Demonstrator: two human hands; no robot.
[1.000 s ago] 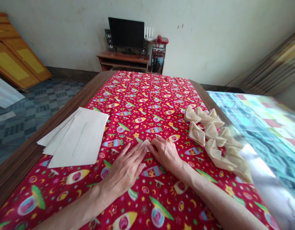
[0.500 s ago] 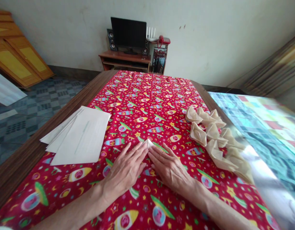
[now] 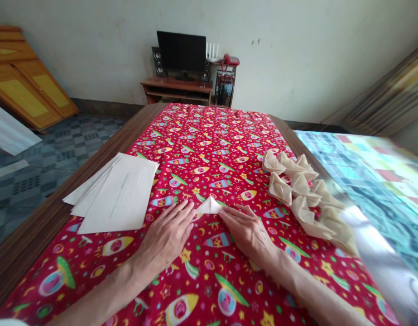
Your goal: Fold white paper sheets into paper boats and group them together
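A small white folded paper triangle lies flat on the red patterned cloth, its point facing away from me. My left hand rests palm down at its left corner, fingers stretched out. On the opposite side, my right hand lies flat too, its fingertips at the paper's right corner. Neither hand grips anything. To the left is a fanned stack of white paper sheets. Several folded paper boats, cream in tone, stand grouped on the right.
The cloth covers a long table with a bare wooden edge. Beyond its far end a desk carries a monitor, near a red telephone. A bed-like surface with a checked cover adjoins on the right.
My right hand has gone from curled fingers to flat. Both hands have slid outward along the folded paper, the left moving further left, and the whole triangle now shows between them.
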